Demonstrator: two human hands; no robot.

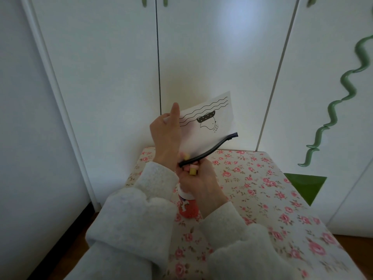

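Two fluffy white sleeves (129, 219) come into view from below, over a surface with a rose-pattern cloth (262, 188). Above the cloth, both hands work in the air. The left hand (164, 136) grasps the left side of a white pouch (210, 134), with the thumb pointing up, and holds it tilted, the drawing of waves and a small figure facing the camera. The black zipper (212, 149) runs along the lower edge of the pouch. Just under the zipper's left end, the right hand (201, 182) has its fingers curled around small yellow and pink pieces (193, 171); I cannot tell what they are. Below the hands, a red and white bottle (186, 207) lies on the cloth. Behind stand white wardrobe doors (212, 57) with a wavy green handle (343, 87).
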